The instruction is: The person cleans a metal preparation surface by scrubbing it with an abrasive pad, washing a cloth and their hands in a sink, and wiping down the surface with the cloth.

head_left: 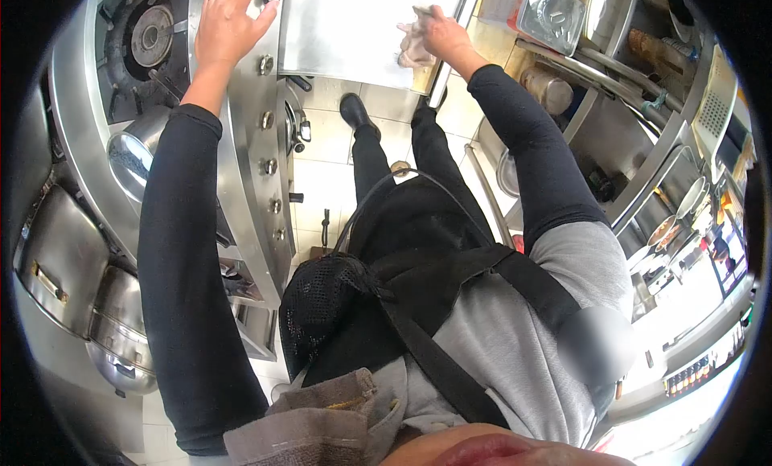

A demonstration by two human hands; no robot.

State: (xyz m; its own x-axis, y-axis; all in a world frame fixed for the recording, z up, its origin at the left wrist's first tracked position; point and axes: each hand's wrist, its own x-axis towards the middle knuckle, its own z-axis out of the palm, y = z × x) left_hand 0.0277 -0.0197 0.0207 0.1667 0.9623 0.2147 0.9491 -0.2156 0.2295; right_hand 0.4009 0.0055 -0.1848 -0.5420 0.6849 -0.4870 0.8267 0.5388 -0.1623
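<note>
My left hand is spread palm down at the stove's front edge, beside the upper control knobs, with nothing in it. A crumpled pale cloth is gripped in my right hand. It rests on a bright, smooth metal surface, near that surface's right edge. The surface lies between my two hands, and my feet show just below it.
Left of me runs a steel stove with a gas burner, a metal pot and a row of knobs. Lidded steel pans stand farther left. On the right are shelves with a clear container and a perforated tray.
</note>
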